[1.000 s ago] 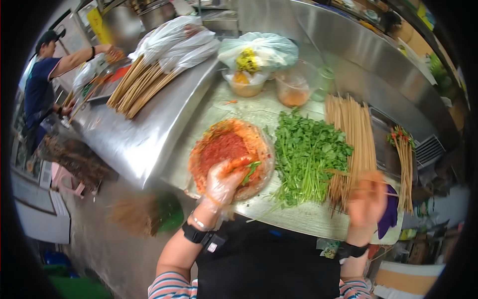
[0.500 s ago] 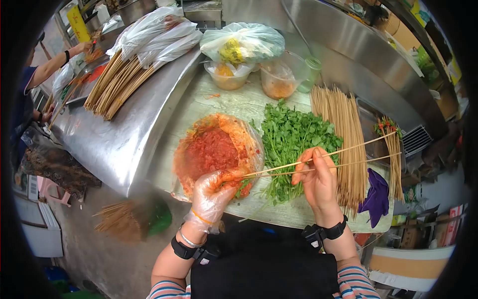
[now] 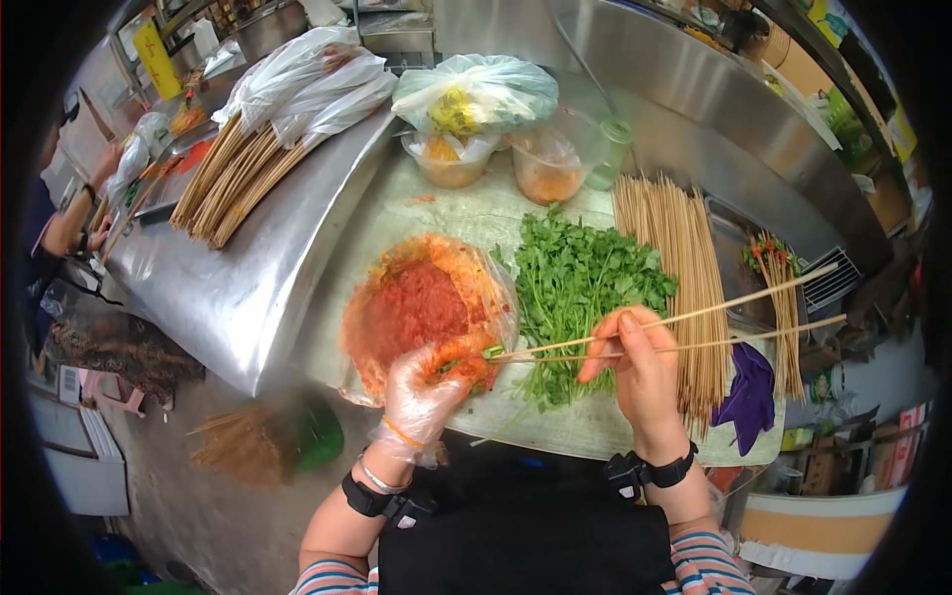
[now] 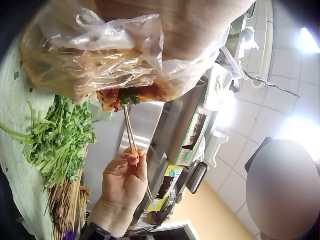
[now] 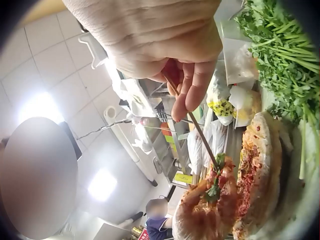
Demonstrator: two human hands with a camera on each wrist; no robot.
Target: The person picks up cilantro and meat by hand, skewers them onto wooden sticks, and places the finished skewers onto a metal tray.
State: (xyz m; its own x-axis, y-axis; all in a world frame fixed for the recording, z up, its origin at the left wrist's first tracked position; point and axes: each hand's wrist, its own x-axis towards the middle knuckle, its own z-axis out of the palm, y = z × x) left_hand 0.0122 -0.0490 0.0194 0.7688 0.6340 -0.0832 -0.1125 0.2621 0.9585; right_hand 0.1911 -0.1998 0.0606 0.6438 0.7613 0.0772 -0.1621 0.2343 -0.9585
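Note:
My left hand [image 3: 426, 389], in a clear plastic glove smeared red, pinches a small bit of green herb [image 5: 214, 191] at the right edge of a bowl [image 3: 508, 317]. Reddish minced meat [image 3: 421, 299] fills that bowl. My bare right hand [image 3: 640, 372] pinches two thin wooden skewers [image 3: 729, 305] between thumb and fingers. Their left tips meet the herb at the gloved fingertips, as the left wrist view also shows. Beneath the skewers lies a heap of leafy cilantro [image 3: 585, 263]. Gloved fingers hide part of the herb.
Loose skewers [image 3: 674, 248] lie right of the cilantro, beside a purple cloth [image 3: 746, 397]. Finished skewers [image 3: 778, 278] rest by a metal tray. Plastic tubs [image 3: 451, 169] and a bag [image 3: 476, 94] stand behind. Bagged skewers [image 3: 243, 183] lie on the steel counter; another person [image 3: 59, 228] stands far left.
My right hand has come left from the skewer pile with two skewers, and their tips have slid farther left to the herb. My left hand stays by the bowl.

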